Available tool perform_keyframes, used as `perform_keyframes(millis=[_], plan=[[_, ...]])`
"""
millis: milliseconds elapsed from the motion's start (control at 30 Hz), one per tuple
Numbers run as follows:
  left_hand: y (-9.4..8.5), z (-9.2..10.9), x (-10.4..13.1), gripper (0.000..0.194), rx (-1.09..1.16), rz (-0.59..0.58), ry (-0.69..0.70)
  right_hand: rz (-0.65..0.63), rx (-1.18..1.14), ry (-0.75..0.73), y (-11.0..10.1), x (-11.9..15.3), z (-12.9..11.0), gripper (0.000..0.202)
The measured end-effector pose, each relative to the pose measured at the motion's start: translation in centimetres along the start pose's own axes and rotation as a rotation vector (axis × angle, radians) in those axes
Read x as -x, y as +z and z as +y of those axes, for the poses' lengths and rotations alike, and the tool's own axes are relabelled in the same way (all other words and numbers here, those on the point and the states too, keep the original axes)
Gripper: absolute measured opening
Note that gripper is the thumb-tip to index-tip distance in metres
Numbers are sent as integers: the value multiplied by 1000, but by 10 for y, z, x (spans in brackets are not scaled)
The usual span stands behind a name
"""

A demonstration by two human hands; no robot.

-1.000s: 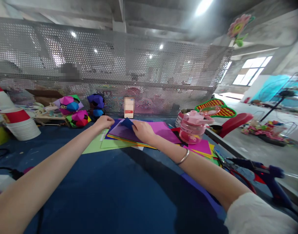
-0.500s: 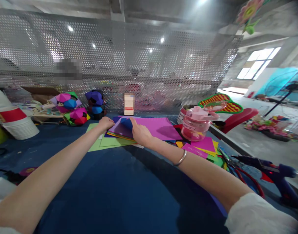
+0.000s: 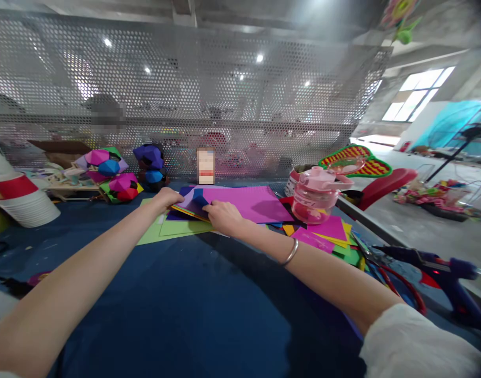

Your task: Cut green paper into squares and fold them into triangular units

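Note:
A stack of coloured paper lies at the back of the table, with a magenta sheet (image 3: 260, 202) on top at the right and pale green sheets (image 3: 154, 236) under its left side. My left hand (image 3: 165, 199) is closed at the stack's left end, its fingertips pinching the edge of the lilac paper (image 3: 188, 200). A dark blue paper piece (image 3: 200, 197) shows folded up between my hands. My right hand (image 3: 225, 216) pinches the near edge of this blue paper, thumb and index finger together. How many sheets each hand holds is hidden.
A pink jug (image 3: 315, 197) stands right of the stack, beside paper scraps (image 3: 329, 229). Scissors (image 3: 398, 281) and a glue gun (image 3: 437, 270) lie farther right. Paper cups (image 3: 23, 202) and faceted paper balls (image 3: 122, 186) sit left. A phone (image 3: 206, 166) stands behind, before a perforated metal screen (image 3: 240, 105).
My right hand has drawn slightly toward me and left, its fingers now closed on the blue paper's edge. My left hand stays at the stack's left end. The view has shifted a little.

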State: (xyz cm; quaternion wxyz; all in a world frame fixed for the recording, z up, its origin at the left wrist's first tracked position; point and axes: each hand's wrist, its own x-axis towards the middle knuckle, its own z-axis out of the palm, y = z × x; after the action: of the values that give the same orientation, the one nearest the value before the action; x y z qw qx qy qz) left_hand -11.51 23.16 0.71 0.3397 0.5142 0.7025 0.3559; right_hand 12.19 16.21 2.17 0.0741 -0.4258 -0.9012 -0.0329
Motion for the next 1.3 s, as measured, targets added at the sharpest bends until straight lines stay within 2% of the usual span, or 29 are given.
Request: perform_keyframes(millis=[167,333,733,1300], plan=[[-9,1,12,35,174,-244,-129,8,17,17,-1,1,-3,34],[-16,-5,22,33,320,-336,-138,16,26,39,0,-3,-3,36],[-18,-11,27,35,460,-399,-110,-67,79,82,10,-17,-1,35],[-18,-22,19,34,520,-424,-96,-63,94,80,10,-17,-1,36]])
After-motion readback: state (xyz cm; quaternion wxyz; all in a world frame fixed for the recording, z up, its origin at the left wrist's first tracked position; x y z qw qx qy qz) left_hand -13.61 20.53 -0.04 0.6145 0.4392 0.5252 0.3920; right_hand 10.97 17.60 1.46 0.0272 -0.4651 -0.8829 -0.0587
